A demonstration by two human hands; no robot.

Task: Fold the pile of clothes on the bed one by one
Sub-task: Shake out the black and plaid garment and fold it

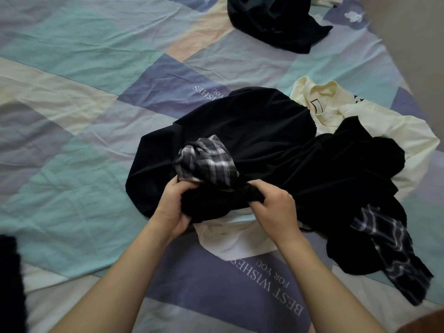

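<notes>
Item 1, black garment [211, 207], near edge of the pile [264, 145] on the bed [72, 116]: left hand [171, 207] and right hand [276, 210] each grip a bunched edge; best lifted clear of the plaid piece [204, 162], then spread flat.

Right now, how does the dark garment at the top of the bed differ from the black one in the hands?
The far dark garment lies alone and untouched near the top of the bedsheet; the black garment is gripped by the left hand and right hand. The far one sits apart from the pile; the held one sits on it, over a white garment. Both are dark and crumpled, unfolded.
</notes>
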